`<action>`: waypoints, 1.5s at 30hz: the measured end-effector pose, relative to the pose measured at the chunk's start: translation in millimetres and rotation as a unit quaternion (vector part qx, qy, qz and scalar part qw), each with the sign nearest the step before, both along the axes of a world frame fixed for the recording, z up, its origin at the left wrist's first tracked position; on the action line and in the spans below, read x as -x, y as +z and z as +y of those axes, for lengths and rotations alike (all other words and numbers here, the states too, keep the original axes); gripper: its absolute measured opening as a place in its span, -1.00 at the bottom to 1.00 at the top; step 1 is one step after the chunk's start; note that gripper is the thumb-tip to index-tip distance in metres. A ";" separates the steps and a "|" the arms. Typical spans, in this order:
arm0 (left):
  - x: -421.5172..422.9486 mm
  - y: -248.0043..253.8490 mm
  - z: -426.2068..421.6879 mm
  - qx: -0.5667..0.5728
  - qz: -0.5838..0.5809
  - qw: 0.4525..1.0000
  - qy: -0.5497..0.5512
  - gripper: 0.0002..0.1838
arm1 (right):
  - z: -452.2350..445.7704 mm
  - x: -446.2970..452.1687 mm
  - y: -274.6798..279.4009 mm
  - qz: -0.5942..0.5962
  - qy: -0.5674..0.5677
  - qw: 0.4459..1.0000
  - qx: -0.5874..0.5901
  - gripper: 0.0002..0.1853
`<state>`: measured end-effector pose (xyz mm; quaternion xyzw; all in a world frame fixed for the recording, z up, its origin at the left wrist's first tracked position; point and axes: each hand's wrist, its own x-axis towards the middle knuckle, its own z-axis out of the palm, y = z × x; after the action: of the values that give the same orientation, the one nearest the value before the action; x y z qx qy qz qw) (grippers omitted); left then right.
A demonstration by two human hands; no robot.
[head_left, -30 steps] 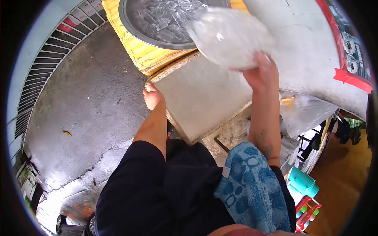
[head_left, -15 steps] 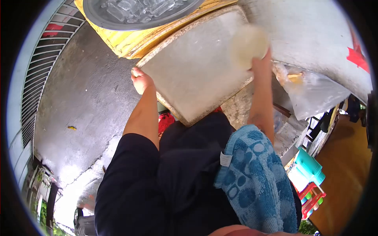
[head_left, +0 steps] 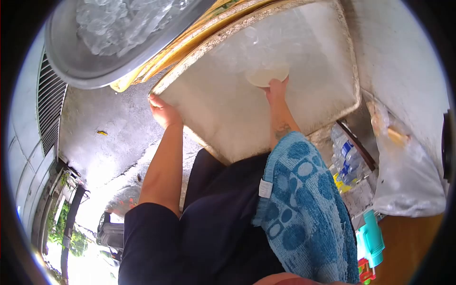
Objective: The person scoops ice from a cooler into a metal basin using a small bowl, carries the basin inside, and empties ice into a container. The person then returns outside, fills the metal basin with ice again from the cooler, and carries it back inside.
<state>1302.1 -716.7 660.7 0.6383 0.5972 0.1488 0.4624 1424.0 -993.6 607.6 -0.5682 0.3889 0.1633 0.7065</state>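
My right hand [head_left: 275, 91] reaches down into a white ice box [head_left: 209, 110], closed on the rim of a pale cream bowl [head_left: 268, 76]. The bowl is beside the clear ice [head_left: 256, 40] in the box, hazy in the view; what is inside the bowl is hard to make out. At the box's left corner, my left hand [head_left: 165, 113] is closed around the worn edge, thumb on top. A large metal basin [head_left: 71, 61] heaped with ice pieces [head_left: 123, 23] stands just beyond the box, at the upper left.
Yellow sacking [head_left: 161, 59] lies under the basin. A blue patterned towel [head_left: 304, 199] hangs over my right side. To the right are a clear plastic bag [head_left: 403, 175], plastic bottles [head_left: 349, 159] and a turquoise container [head_left: 373, 240]. A barred grille [head_left: 50, 95] borders the concrete floor at left.
My right hand has moved with the bowl from the box's upper right down into its middle. The view has shifted, showing more of the inside. My left hand stays on the edge.
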 end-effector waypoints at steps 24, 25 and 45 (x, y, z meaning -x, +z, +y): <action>2.5 -4.7 6.3 -0.048 0.017 0.999 -0.019 -0.35 | 7.9 -49.0 -68.0 -0.106 0.141 0.930 -0.324 -0.31; 1.3 -3.1 5.2 -0.049 0.015 0.999 -0.012 -0.35 | 7.1 -47.3 -61.2 -0.096 0.135 0.933 -0.320 -0.32; -9.3 19.6 5.1 0.043 0.127 0.991 -0.015 -0.19 | -37.0 17.7 202.2 -0.199 0.166 0.885 -0.387 -0.67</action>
<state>1311.4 -711.6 680.3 0.6409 0.6471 0.0335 0.4115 1406.2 -1030.5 809.8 -0.3267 0.0465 0.2993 0.8953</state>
